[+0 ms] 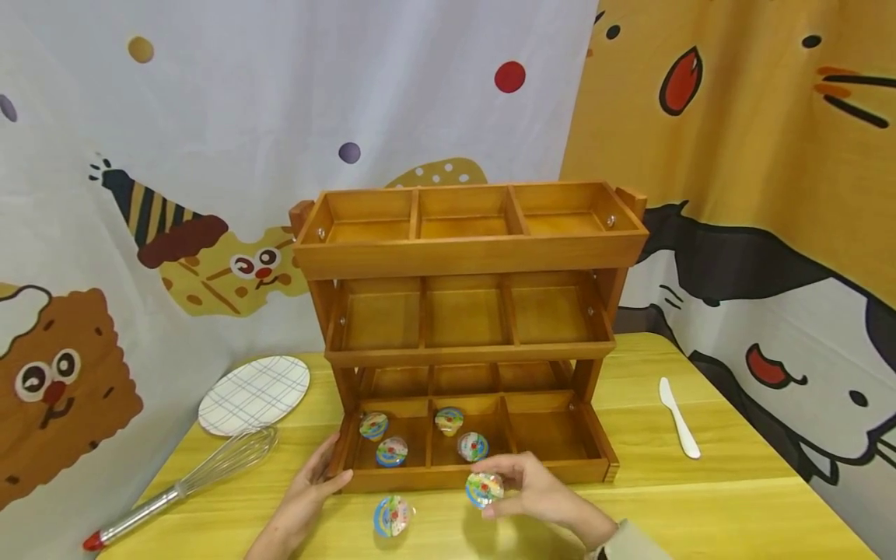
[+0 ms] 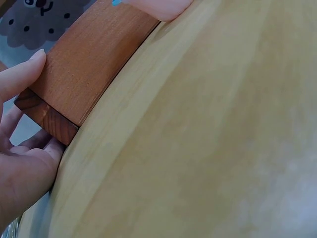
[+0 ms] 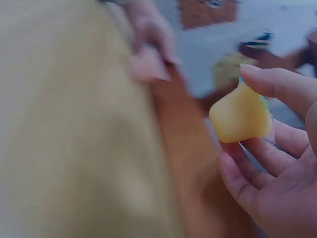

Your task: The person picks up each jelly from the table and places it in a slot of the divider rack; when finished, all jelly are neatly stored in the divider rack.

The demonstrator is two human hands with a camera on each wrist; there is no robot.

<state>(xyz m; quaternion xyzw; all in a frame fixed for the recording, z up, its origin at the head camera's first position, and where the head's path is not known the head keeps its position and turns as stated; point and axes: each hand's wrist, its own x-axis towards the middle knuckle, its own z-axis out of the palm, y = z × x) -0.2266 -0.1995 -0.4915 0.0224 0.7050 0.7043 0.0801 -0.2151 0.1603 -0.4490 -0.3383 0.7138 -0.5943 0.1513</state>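
My right hand pinches a yellow jelly cup between thumb and fingers, in front of the lowest tray of a wooden three-tier rack. Its printed lid faces up toward the head camera. With thumb in front and fingers round the side, my left hand grips the left front corner of that tray. Two jelly cups lie in the tray's left compartment and two more in its middle one. A pinkish jelly cup lies on the table before the rack.
A whisk and a checked plate lie left of the rack. To its right is a white plastic knife. A printed curtain hangs close behind the wooden table.
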